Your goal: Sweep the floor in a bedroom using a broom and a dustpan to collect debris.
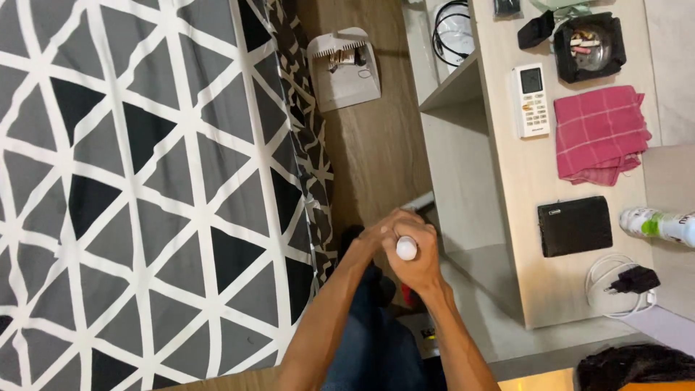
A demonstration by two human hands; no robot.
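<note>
Both my hands meet low in the middle of the head view, above a wood floor. My right hand [418, 259] is wrapped around a white rounded handle end [406, 248] that pokes up out of the fist. My left hand [378, 235] closes just beside it, fingers over the same handle lower down. The rest of the handle is hidden under the hands. A pale edge of something [420, 202] shows just beyond the fingers.
A bed with a grey, black and white triangle cover [130, 181] fills the left. A dustpan [344, 69] lies on the floor [376, 145]. At right, a wooden side table [507, 188] carries a remote, pink cloth [598, 134], black wallet, ashtray, charger and bottle.
</note>
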